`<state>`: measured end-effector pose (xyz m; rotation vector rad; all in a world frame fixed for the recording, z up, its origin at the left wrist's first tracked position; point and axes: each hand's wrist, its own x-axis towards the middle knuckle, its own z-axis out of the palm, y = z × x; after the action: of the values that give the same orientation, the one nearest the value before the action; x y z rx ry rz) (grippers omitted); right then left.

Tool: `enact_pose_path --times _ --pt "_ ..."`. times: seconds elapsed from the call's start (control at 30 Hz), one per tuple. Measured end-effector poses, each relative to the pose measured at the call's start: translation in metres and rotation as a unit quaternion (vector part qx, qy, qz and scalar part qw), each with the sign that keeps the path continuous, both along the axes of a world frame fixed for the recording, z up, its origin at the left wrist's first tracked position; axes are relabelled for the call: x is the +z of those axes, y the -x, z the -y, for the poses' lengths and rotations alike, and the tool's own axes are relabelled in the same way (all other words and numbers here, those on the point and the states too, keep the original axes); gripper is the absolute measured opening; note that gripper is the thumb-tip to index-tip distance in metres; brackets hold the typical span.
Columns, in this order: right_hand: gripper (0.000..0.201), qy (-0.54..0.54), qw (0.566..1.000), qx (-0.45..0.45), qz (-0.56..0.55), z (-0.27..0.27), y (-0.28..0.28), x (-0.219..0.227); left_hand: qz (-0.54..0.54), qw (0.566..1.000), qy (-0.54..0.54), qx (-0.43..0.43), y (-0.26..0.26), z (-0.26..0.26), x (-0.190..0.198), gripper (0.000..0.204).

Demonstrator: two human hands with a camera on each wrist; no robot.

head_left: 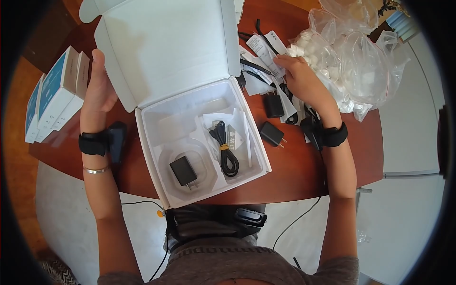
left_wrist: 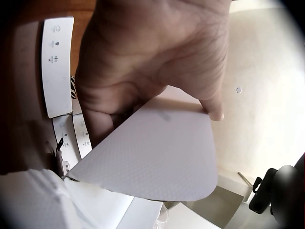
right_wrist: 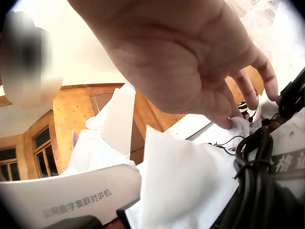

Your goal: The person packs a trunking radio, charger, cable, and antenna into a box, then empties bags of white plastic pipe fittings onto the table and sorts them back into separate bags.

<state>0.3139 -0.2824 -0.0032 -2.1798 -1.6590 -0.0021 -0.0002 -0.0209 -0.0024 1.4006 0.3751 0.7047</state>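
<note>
An open white box (head_left: 204, 194) with a moulded tray stands at the table's front edge, its lid raised. My left hand (head_left: 100, 90) grips the lid's side flap (left_wrist: 157, 148), thumb on one face and fingers behind. In the tray lie a black charger plug (head_left: 183, 171), a black cable (head_left: 223, 152) tied with a yellowish band, and a white paper bearing a grey label. Right of the box, my right hand (head_left: 306, 80) reaches over a pile of slips and cords. Its thumb and finger pinch a printed white paper slip (head_left: 260, 50); black straps lie around it.
White boxes with blue faces (head_left: 54, 102) stand together at the left. Two more charger plugs (head_left: 272, 134) lie right of the open box, one beside bundled cables. Clear plastic bags (head_left: 361, 71) holding small white pieces fill the back right. A white cabinet (head_left: 408, 142) adjoins the table.
</note>
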Motion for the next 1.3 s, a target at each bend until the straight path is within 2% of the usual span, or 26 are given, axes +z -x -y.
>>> enact_pose_path --times 0.07,0.13,0.17,0.23,0.33,0.43,0.57,0.67,0.73,0.8,0.9,0.93,1.0,1.03,1.07,1.13,1.17,1.2,1.3 --pt "0.044 0.003 1.0 -0.008 -0.021 0.0 0.0 -0.001 -0.004 1.0 -0.001 0.006 -0.001 0.003 0.002 0.091" --pt "0.044 -0.028 0.998 -0.041 0.048 0.0 -0.003 -0.007 -0.007 1.0 -0.005 0.018 -0.002 0.004 0.003 0.091" --pt "0.044 -0.028 0.998 -0.041 0.048 -0.001 -0.006 -0.006 -0.007 1.0 -0.005 0.018 -0.001 0.003 0.002 0.091" --pt "0.037 0.076 0.996 -0.055 -0.005 -0.002 -0.011 -0.002 0.005 1.0 0.007 0.007 -0.001 0.0 0.0 0.091" --pt "0.035 0.08 0.996 -0.024 0.035 -0.001 -0.015 -0.002 0.008 1.0 0.005 0.009 -0.001 0.0 0.0 0.09" --pt "0.035 0.024 0.999 0.006 0.044 0.002 -0.018 -0.009 0.013 1.0 0.006 0.002 -0.002 0.002 0.001 0.09" --pt "0.035 0.053 0.998 -0.01 0.037 0.004 -0.015 0.001 0.012 1.0 0.008 0.008 -0.002 0.001 0.001 0.089" --pt "0.037 0.019 0.998 -0.009 0.063 0.007 -0.018 0.012 0.015 1.0 0.006 0.001 -0.002 0.001 0.0 0.089" --pt "0.039 -0.069 0.995 -0.014 0.069 0.01 -0.018 0.023 0.012 1.0 -0.001 -0.002 -0.002 0.002 0.001 0.089" --pt "0.043 -0.077 0.994 -0.024 0.071 0.013 -0.015 0.036 0.009 1.0 -0.001 -0.002 -0.002 0.002 0.001 0.089" --pt "0.042 -0.241 0.97 -0.007 0.036 0.014 0.006 0.064 0.007 1.0 -0.002 0.0 -0.002 0.003 0.002 0.089" --pt "0.042 -0.241 0.97 -0.007 0.036 0.015 0.012 0.07 0.007 1.0 -0.001 0.002 -0.002 0.003 0.002 0.089" --pt "0.039 -0.345 0.934 0.09 0.024 0.016 0.024 0.082 0.006 1.0 0.002 0.006 -0.002 0.002 0.001 0.089" --pt "0.039 -0.345 0.934 0.09 0.024 0.01 0.056 0.098 0.006 1.0 0.004 0.008 -0.002 0.002 0.001 0.089" --pt "0.035 -0.417 0.905 -0.046 -0.067 -0.002 0.106 0.119 0.005 1.0 0.004 0.009 -0.002 0.003 0.002 0.089" --pt "0.035 -0.475 0.847 -0.18 -0.155 0.0 0.118 0.121 -0.006 1.0 0.002 0.013 -0.001 0.004 0.003 0.089" --pt "0.034 -0.426 0.905 -0.01 -0.021 0.014 0.096 0.109 -0.007 1.0 0.002 0.013 -0.001 0.003 0.002 0.089" --pt "0.038 -0.354 0.914 0.161 0.114 0.026 0.079 0.097 -0.003 1.0 0.007 -0.003 0.0 0.001 0.001 0.089" --pt "0.035 -0.278 0.922 0.267 0.043 0.016 0.096 0.085 -0.002 0.999 0.017 -0.027 0.001 -0.002 -0.005 0.089"
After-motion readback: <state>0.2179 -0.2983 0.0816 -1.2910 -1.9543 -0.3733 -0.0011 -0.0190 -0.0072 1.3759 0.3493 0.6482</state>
